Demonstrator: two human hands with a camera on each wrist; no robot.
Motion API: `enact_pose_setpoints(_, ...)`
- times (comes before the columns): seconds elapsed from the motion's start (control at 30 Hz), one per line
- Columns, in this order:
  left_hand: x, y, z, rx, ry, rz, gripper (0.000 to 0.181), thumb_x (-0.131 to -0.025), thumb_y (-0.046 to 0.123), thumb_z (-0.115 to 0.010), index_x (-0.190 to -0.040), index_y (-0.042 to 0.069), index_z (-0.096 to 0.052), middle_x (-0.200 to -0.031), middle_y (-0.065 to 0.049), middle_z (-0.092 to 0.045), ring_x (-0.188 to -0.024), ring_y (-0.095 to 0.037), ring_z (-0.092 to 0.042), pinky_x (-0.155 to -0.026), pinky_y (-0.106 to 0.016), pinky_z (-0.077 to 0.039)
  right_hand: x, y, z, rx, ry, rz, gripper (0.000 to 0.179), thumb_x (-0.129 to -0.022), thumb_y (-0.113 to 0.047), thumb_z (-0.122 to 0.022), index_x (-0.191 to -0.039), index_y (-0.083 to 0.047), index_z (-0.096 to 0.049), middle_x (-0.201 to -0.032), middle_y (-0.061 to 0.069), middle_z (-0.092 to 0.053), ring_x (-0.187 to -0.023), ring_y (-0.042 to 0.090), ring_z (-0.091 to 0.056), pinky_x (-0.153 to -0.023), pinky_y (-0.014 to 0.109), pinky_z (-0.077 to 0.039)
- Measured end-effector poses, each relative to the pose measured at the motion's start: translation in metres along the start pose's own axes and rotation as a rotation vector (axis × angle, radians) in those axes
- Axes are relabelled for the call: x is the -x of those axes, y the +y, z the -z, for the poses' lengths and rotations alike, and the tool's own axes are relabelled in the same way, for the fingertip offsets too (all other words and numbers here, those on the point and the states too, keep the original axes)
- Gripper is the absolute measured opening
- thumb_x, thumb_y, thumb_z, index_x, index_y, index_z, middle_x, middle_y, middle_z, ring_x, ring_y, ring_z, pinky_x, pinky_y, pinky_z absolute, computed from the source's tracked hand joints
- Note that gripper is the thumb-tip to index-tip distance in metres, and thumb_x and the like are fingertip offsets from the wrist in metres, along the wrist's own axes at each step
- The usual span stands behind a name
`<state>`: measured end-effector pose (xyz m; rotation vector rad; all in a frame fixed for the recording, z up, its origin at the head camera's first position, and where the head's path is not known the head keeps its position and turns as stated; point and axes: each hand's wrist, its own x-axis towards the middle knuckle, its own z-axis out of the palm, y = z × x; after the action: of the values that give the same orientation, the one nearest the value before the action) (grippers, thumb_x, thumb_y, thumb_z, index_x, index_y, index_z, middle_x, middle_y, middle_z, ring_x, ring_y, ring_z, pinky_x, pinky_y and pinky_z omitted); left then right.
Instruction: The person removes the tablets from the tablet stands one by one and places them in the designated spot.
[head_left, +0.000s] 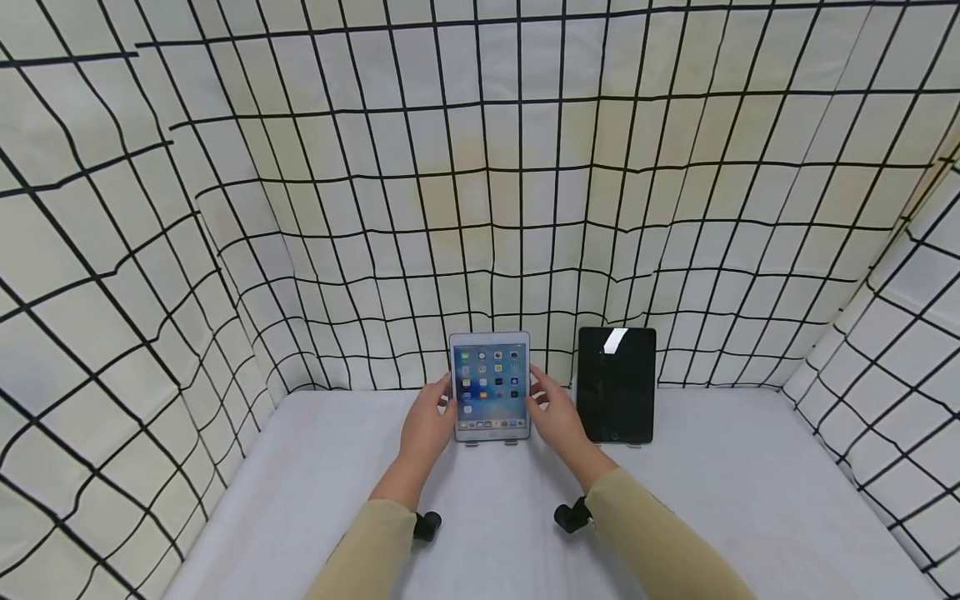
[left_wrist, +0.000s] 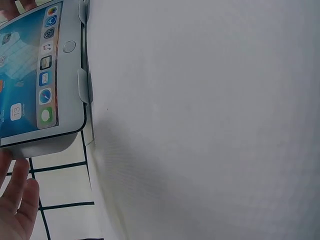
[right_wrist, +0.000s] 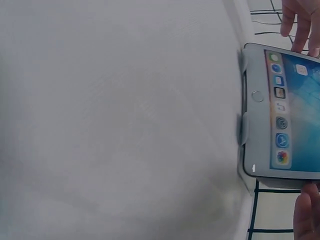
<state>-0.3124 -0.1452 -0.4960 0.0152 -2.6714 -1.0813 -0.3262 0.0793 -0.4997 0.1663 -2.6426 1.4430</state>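
A white tablet (head_left: 491, 387) with a lit screen of app icons leans upright on a stand, whose two clear lower hooks (left_wrist: 83, 86) catch its bottom edge. My left hand (head_left: 427, 425) holds its left side, fingertips at the edge and reaching behind it. On the opposite side my right hand (head_left: 557, 421) holds the right edge in the same way. Both wrist views show the home button end of the tablet (right_wrist: 257, 110) close to the hooks. Parts of the fingers are hidden behind the tablet.
A second tablet (head_left: 615, 396), black with a dark screen, leans on its own stand to the right. White cloth (head_left: 712, 500) covers the table. Black grid netting over white sheets (head_left: 517, 200) rises behind and on both sides.
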Motion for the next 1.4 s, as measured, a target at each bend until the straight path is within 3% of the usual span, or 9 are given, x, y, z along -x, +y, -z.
enact_pose_setpoints(0.2, 0.002, -0.002, 0.0, 0.008, 0.013, 0.019, 0.049, -0.101, 0.018, -0.056, -0.149, 0.019, -0.046, -0.119, -0.003, -0.068, -0.106, -0.021, -0.062, -0.087, -0.041, -0.051, 0.001, 0.004, -0.001, 0.02, -0.013, 0.0, 0.061, -0.101, -0.015, -0.057, -0.155, -0.033, -0.034, -0.122, 0.005, -0.062, -0.108, 0.021, -0.061, -0.083, 0.037, -0.055)
enact_pose_setpoints(0.67, 0.004, -0.002, 0.001, 0.068, 0.005, 0.078, 0.053, -0.101, 0.018, -0.058, -0.151, 0.028, -0.043, -0.12, -0.004, -0.067, -0.11, -0.024, -0.063, -0.081, -0.039, -0.055, -0.001, 0.012, -0.002, -0.033, -0.031, 0.04, 0.066, -0.099, -0.01, -0.06, -0.154, -0.037, -0.034, -0.119, 0.005, -0.063, -0.106, 0.021, -0.062, -0.088, 0.039, -0.054)
enact_pose_setpoints(1.13, 0.003, -0.002, 0.001, 0.107, -0.001, 0.074, 0.061, -0.101, 0.016, -0.057, -0.154, 0.036, -0.035, -0.118, -0.003, -0.066, -0.106, -0.021, -0.063, -0.077, -0.037, -0.053, -0.002, 0.015, 0.0, -0.045, -0.034, 0.064, 0.07, -0.099, -0.01, -0.06, -0.154, -0.041, -0.031, -0.116, 0.005, -0.063, -0.104, 0.02, -0.062, -0.091, 0.041, -0.053)
enact_pose_setpoints(1.4, 0.004, -0.001, 0.003, 0.122, -0.018, 0.081, 0.062, -0.101, 0.016, -0.057, -0.154, 0.039, -0.034, -0.12, -0.003, -0.066, -0.107, -0.021, -0.063, -0.081, -0.039, -0.053, 0.002, 0.011, 0.006, -0.049, -0.058, 0.052, 0.07, -0.099, -0.011, -0.061, -0.155, -0.041, -0.03, -0.116, 0.004, -0.062, -0.104, 0.019, -0.062, -0.088, 0.039, -0.055)
